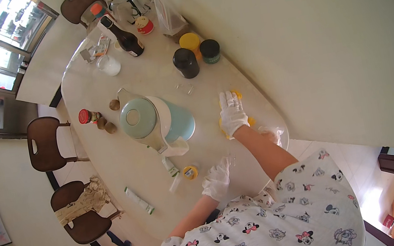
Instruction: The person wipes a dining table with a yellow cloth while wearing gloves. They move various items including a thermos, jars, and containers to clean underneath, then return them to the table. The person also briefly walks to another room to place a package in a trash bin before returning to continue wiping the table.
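My right hand [233, 111], in a thin white glove, lies flat on the table near the wall side. Under it is a yellow cloth [251, 121], which shows past the fingertips and on both sides of the palm. My left hand [217, 180], in a loose, clear plastic glove, rests low over the table's near edge; its fingers blur together and nothing can be made out in them. Close to it are a small round yellow-rimmed container [190, 172] and a green and white tube [170, 166]. A crumpled clear plastic piece [276, 135] lies beside my right forearm.
A pale blue and white jug [179, 120] stands mid-table. Kiwifruit [110, 127], a red-lidded jar [85, 116] and another tube [139, 201] lie left. Farther back are a dark bottle [128, 40], a glass jar [109, 65] and a black jar [186, 64]. Brown chairs [46, 144] line the left.
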The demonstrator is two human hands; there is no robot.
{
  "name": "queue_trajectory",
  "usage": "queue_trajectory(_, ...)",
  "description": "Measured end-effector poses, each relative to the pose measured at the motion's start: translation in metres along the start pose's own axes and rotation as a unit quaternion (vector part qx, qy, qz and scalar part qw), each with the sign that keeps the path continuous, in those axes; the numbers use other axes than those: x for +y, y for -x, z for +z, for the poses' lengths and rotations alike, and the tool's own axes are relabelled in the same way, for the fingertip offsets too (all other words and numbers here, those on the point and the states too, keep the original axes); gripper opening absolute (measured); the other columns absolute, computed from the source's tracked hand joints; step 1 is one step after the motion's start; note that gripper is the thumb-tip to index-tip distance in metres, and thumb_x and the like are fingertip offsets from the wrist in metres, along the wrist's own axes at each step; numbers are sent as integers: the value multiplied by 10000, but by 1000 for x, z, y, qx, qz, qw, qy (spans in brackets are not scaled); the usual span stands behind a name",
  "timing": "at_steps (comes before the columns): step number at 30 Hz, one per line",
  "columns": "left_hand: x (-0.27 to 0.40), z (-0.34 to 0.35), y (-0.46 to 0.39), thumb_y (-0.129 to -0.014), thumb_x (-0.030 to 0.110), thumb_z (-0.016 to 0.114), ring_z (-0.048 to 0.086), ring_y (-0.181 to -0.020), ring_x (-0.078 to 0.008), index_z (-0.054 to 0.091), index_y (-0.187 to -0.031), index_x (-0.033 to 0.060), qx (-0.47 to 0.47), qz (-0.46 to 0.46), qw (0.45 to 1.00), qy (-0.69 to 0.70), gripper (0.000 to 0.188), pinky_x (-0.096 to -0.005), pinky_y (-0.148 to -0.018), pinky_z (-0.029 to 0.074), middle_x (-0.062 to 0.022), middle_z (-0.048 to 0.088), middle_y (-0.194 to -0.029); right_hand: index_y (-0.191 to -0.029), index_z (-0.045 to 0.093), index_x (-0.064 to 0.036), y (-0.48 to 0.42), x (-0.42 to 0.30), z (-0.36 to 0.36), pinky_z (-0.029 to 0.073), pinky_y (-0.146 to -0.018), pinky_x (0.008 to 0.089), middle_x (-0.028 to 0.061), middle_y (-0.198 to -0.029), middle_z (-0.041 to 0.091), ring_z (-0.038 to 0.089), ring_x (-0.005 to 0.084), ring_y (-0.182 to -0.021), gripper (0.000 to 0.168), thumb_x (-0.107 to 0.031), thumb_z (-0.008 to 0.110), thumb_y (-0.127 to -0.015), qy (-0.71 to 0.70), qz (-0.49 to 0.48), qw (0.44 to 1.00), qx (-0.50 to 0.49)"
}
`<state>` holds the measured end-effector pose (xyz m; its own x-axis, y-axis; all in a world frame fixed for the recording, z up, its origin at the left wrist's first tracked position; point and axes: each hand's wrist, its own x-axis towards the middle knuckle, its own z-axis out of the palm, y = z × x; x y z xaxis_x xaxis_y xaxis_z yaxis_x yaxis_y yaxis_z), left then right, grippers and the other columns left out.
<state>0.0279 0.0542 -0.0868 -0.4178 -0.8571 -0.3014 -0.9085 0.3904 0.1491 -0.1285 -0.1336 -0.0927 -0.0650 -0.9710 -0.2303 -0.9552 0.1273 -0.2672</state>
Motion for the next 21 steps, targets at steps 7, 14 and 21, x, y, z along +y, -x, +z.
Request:
queue_trajectory(7, 1, -9, 2, -906, 143, 538, 646, -846, -305, 469, -1334, 157, -7, 14, 998, 67, 434, -477, -687, 556, -119, 645, -950, -1554, 182, -21, -75, 7, -48, 158, -1225, 434, 166, -1636, 156, 175, 340, -1504, 771, -221, 557, -910, 89, -2, 996, -6)
queue_trajectory(14, -6, -6, 12, -850, 168, 596, 651, -893, -308, 460, -1339, 137, -44, -27, 996, 67, 509, -441, -665, 548, -104, 638, -934, -1558, 153, -4, -11, 0, -15, 184, -1226, 394, 153, -1645, 127, 179, 307, -1508, 825, -194, 577, -876, 21, 20, 998, -48)
queue_trajectory(21, -3, 11, 12, -854, 207, 599, 652, -903, -298, 439, -1377, 128, -31, -3, 1000, -3, 553, -481, -693, 544, -124, 628, -979, -1559, 154, -9, -101, 20, -51, 238, -1208, 403, 166, -1629, 181, 213, 310, -1497, 826, -231, 585, -890, -82, 23, 992, -93)
